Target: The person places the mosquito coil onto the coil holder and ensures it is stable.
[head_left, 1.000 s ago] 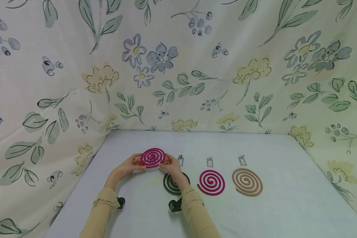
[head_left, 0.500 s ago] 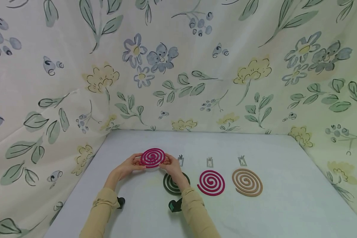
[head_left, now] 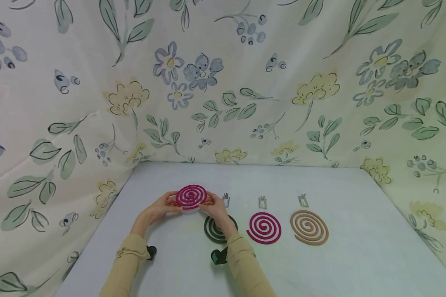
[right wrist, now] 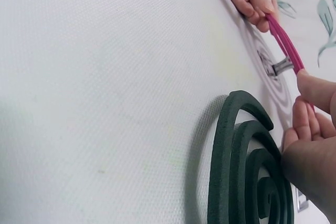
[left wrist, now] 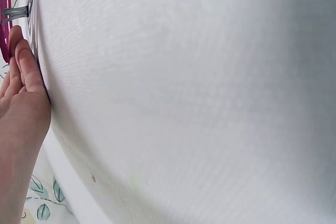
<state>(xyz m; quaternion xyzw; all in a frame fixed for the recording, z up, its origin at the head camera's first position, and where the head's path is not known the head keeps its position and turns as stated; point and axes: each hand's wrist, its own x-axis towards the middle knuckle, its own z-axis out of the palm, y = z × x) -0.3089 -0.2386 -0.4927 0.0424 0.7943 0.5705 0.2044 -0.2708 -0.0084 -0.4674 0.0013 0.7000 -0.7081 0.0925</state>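
A magenta mosquito coil [head_left: 191, 197] sits raised above the table on a small metal stand [right wrist: 282, 66], which props it near its middle. My left hand [head_left: 162, 207] pinches the coil's left rim. On the opposite rim, the thumb and fingers of my right hand [head_left: 215, 208] pinch it too. Seen edge-on in the right wrist view, the coil [right wrist: 286, 43] lies between both hands with a gap beneath it. A dark green mosquito coil [head_left: 212, 231] lies flat under my right wrist and is partly covered by it.
To the right lie a second magenta coil [head_left: 264, 228] and a tan coil [head_left: 309, 227]. Behind the row are three flat metal stands, a left one [head_left: 226, 201], a middle one [head_left: 262, 202] and a right one [head_left: 303, 201]. A floral cloth [head_left: 245, 123] hangs behind the white table [head_left: 357, 264].
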